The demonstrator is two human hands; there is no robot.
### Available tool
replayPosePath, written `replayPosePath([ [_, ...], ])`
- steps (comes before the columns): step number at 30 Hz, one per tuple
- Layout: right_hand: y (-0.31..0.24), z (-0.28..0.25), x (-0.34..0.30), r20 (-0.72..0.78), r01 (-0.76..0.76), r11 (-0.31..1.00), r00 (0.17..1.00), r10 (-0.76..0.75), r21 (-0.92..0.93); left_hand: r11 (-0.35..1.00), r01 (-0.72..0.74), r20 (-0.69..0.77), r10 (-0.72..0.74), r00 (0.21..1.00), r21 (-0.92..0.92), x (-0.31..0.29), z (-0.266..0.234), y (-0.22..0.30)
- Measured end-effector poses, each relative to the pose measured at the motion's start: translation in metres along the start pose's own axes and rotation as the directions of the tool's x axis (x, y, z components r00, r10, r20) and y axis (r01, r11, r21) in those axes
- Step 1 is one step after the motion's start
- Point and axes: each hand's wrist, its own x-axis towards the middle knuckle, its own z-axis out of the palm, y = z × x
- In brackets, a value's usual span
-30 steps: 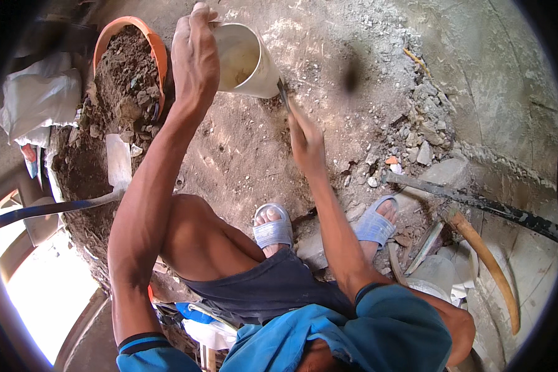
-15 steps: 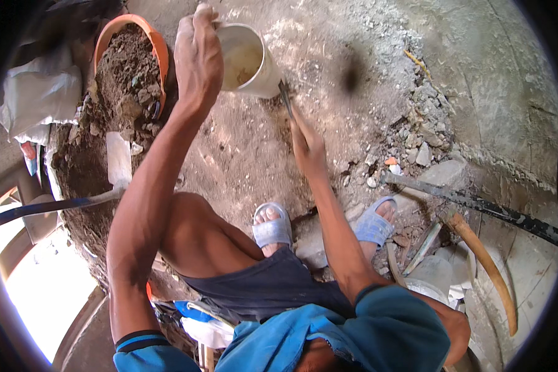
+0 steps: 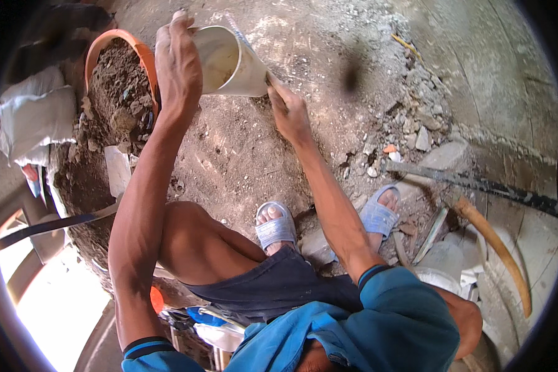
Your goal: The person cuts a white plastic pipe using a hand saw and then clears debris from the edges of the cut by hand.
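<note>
Currently in the left hand: the left hand [image 3: 178, 71] is curled at the mouth of the white bucket [image 3: 251, 75], holding its rim, with some fingers hidden.
Right hand: the right hand [image 3: 289, 113] has its fingers close together, touching the edge of the bucket's base; something dark shows at the fingertips, too small to tell, and whether they clasp it or the base I cannot tell.
White bucket: between both hands, tilted on its side above the bare ground [image 3: 242, 158], mouth toward the left hand, brownish residue inside.
Orange basin: the orange basin [image 3: 147, 61], beyond the left wrist, is heaped with dark soil [image 3: 119, 80].
Left side: a flat metal blade [image 3: 116, 170] lies beside the left forearm; a white sack [image 3: 37, 121] sits farther out.
Right side: grey rubble [image 3: 423, 118], a dark bar [image 3: 477, 181] and a curved wooden handle [image 3: 497, 253].
Feet: pale blue sandals [image 3: 276, 225].
</note>
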Motion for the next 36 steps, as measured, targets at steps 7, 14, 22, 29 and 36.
replayPosePath([
  [7, -0.004, -0.004, -0.044, -0.009, -0.021, 0.998, 1.000, 0.021, -0.054, 0.950, 0.253, -0.018, -0.261, 0.965, -0.181, 0.004, -0.003, 0.005],
  [14, 0.003, -0.001, -0.059, -0.135, 0.142, 0.987, 0.979, -0.151, -0.076, 0.926, 0.317, -0.023, -0.329, 0.944, -0.205, 0.001, 0.001, 0.012],
  [22, 0.004, -0.005, -0.052, 0.010, -0.030, 0.998, 0.999, 0.030, -0.053, 0.990, 0.143, -0.028, -0.143, 0.989, -0.020, 0.001, 0.000, 0.008],
  [29, 0.010, 0.002, -0.047, -0.074, 0.168, 0.975, 0.981, -0.180, -0.146, 0.992, 0.119, -0.024, -0.120, 0.992, -0.038, 0.002, 0.001, 0.008],
  [36, 0.017, 0.013, -0.019, -0.020, 0.064, 0.997, 0.998, -0.065, -0.048, 0.979, 0.146, -0.023, -0.151, 0.988, -0.143, 0.002, 0.002, 0.003],
])
